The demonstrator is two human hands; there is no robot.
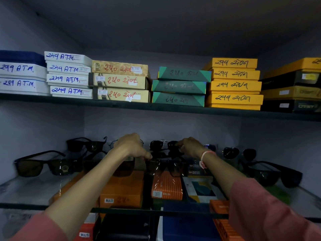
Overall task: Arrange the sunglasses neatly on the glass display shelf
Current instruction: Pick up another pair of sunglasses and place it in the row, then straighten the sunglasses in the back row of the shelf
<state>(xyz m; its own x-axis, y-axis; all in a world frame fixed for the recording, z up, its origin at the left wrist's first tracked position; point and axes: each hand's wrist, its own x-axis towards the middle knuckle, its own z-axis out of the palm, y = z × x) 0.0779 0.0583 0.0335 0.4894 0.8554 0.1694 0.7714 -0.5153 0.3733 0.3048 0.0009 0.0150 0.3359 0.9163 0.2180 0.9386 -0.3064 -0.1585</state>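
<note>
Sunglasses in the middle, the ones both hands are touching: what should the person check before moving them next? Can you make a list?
1. Left hand on the middle sunglasses: ok, fingers at the frame.
2. Right hand holding too: cannot tell, fingers hidden.
3. Glass shelf has free space: ok, bare glass in front left.
4. Neighbouring brown sunglasses out of the way: ok, off to the left.
5. Pairs behind clear: not ok, close behind the hands.

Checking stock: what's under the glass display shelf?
Through the glass display shelf: orange "MULTI" box, striped orange "BALISI" box, "DIESEL" box. Forearms cover others.
</note>
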